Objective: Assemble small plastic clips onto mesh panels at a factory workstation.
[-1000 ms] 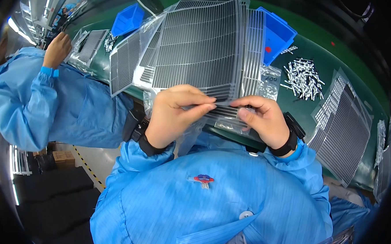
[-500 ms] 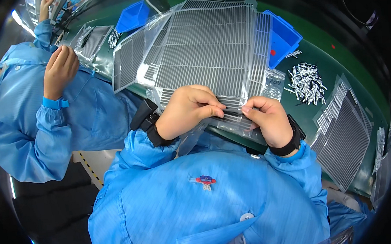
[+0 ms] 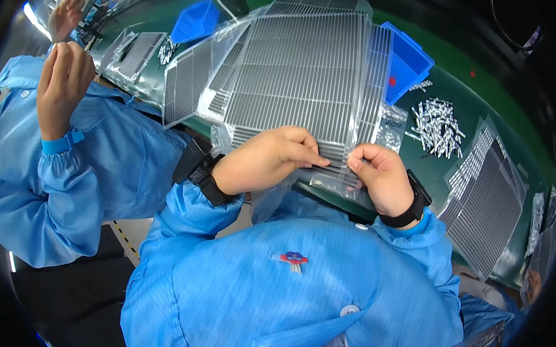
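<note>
A clear plastic sheet with rows of narrow dark grey strips [image 3: 291, 72] lies on a stack of similar sheets in front of me. My right hand [image 3: 382, 174] pinches the near right corner of this sheet between thumb and index finger. Beside it, my left hand [image 3: 271, 158] is closed, the other fingers curled and the index fingertip pressed at the strips near the sheet's lower edge. Whatever sits under its thumb is hidden. A small gap separates the two hands.
A blue bin [image 3: 407, 63] stands behind the stack, another blue bin [image 3: 194, 22] farther left. A pile of small black-and-white pieces [image 3: 438, 126] lies to the right, near another striped sheet [image 3: 484, 206]. At left sits a co-worker in a blue coat [image 3: 70, 165], one hand raised.
My left index finger has straightened from a pinch and now lies against the sheet's lower edge. My right hand keeps its pinch. The co-worker's nearer hand has risen and moved left.
</note>
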Tool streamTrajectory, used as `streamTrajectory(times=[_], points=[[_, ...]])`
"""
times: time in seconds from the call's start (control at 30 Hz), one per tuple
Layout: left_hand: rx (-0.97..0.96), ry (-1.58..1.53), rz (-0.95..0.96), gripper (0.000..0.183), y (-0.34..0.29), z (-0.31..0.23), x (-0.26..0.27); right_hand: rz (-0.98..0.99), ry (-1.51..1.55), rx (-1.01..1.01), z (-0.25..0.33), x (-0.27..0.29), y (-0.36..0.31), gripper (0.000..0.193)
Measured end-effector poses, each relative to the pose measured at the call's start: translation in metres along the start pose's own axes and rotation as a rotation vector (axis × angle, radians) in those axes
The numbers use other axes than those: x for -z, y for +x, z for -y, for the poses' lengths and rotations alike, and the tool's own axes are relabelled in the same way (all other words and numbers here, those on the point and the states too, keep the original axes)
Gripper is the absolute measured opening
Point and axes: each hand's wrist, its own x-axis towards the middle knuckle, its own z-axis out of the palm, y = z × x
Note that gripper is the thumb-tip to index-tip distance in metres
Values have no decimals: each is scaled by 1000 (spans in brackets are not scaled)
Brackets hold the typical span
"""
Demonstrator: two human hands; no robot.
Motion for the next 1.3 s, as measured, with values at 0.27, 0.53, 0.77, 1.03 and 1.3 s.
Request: streamTrajectory(times=[0.27, 0.53, 0.77, 1.03, 1.3], points=[[-288, 447, -132, 24, -4, -12, -17, -18, -104, 64, -10, 2, -2, 5], [-54, -30, -1071, 9, -17, -5, -5, 20, -58, 56, -8, 0, -1, 6], [-294, 503, -497, 31, -27, -21, 6, 25, 5, 41, -8, 2, -3, 13], [-307, 601, -417, 27, -15, -14, -28, 97, -2, 56, -2, 0, -6, 34], [-300, 372, -1179, 17, -20, -18, 32, 69, -82, 256, -3, -6, -1, 65]])
